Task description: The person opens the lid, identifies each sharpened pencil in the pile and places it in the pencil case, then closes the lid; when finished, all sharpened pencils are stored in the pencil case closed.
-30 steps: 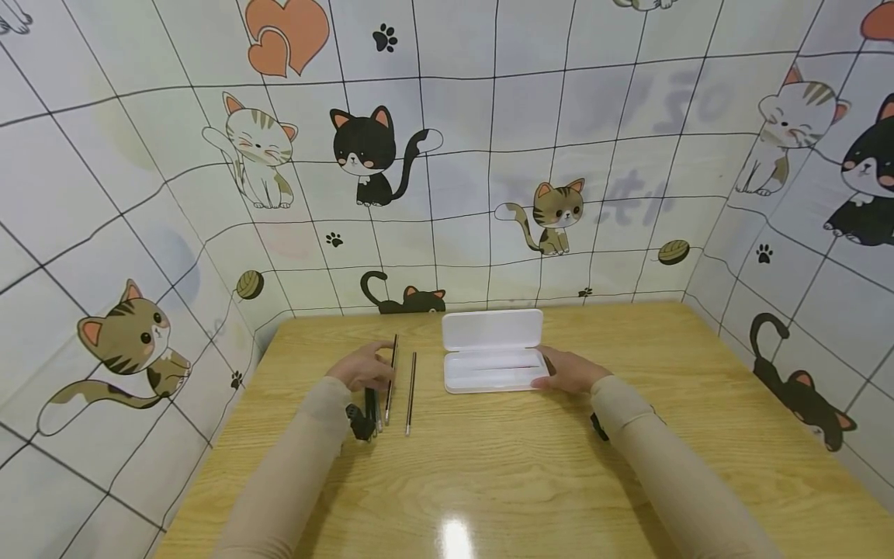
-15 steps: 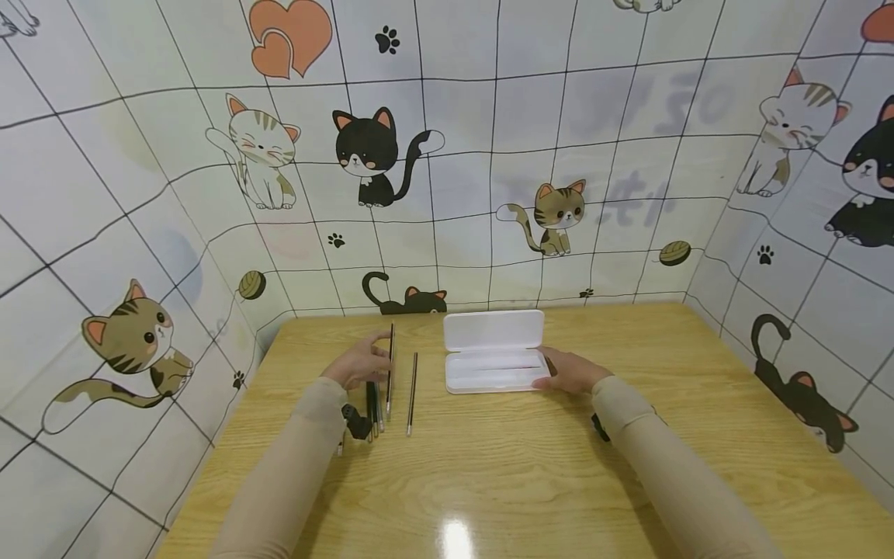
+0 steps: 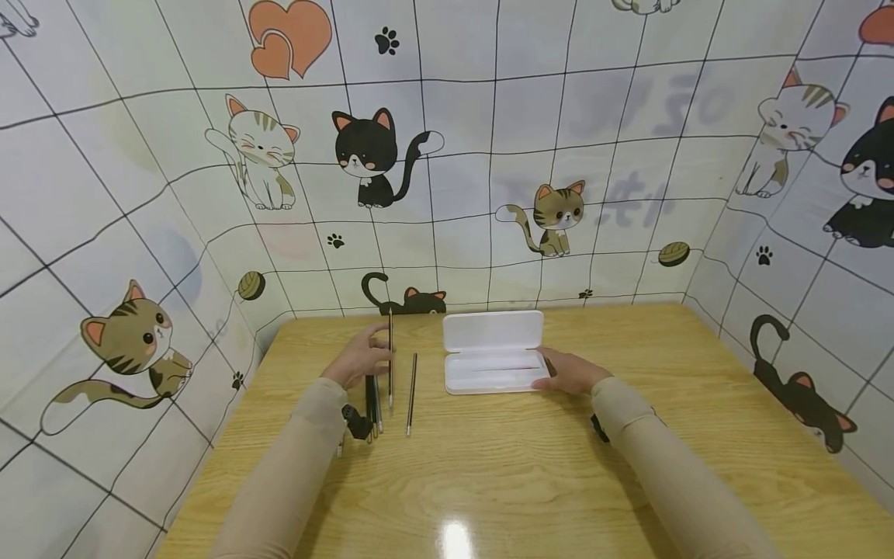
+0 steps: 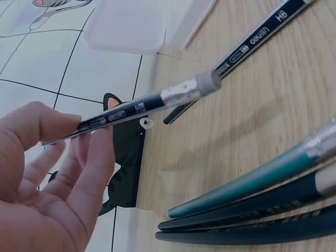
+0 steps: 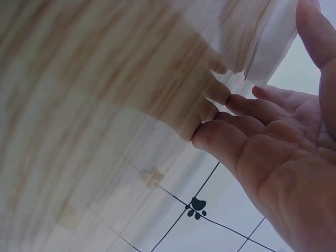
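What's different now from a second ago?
The pencil pinched in the left hand has moved up the head view and swung nearly vertical there. The right hand stays at the open white case; the lone pencil on the table hasn't moved.

Pencils to the left, open case at the centre, the wall behind.
On my feed, a cluster of pencils [image 3: 375, 402] lies on the worktop [image 3: 489, 473], in front of the left hand's grip [image 3: 358, 359]. Above the worktop I see one held pencil [image 4: 149, 105] in that grip, just right of the cluster. A lone pencil [image 3: 412, 396] lies right of it, between it and the open case [image 3: 494, 382]. I see the case near the far edge, its lid [image 3: 493, 331] behind its tray. The right hand's grip [image 3: 571, 370] touches the case's right end. The wall [image 3: 461, 186] stands behind everything.
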`<state>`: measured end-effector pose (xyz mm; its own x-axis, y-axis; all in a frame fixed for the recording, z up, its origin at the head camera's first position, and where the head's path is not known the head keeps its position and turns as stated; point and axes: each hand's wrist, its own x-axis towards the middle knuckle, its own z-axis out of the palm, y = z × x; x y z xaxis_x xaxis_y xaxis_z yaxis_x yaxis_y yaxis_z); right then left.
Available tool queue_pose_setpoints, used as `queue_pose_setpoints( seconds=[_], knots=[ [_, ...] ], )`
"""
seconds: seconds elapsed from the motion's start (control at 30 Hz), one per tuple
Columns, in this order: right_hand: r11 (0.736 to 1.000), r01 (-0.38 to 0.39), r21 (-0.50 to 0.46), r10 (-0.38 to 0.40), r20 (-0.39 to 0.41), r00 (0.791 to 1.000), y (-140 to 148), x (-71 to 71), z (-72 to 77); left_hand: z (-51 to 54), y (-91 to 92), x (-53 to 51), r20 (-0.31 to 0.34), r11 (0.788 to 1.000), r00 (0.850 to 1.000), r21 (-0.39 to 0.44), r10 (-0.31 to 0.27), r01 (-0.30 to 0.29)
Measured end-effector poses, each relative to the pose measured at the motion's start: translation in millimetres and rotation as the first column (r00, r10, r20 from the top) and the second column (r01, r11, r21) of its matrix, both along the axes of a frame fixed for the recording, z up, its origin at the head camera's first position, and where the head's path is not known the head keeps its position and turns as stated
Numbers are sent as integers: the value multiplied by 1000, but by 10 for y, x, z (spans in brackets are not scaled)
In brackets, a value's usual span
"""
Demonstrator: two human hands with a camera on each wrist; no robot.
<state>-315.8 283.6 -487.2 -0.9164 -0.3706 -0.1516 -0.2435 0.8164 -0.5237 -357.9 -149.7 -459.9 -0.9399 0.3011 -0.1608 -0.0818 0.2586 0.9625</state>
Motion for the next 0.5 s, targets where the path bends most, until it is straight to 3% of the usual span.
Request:
queue_pose_setpoints(
  seconds=[0.23,0.5],
  knots=[
    [1000,3,6,-3,2,1000,-1,2,13,27,35,9,-74,998,996,40,50,-47],
    [1000,-3,-5,3,4,1000,21,43,19,20,91,-8,-116,995,991,80,65,-56]
  ],
)
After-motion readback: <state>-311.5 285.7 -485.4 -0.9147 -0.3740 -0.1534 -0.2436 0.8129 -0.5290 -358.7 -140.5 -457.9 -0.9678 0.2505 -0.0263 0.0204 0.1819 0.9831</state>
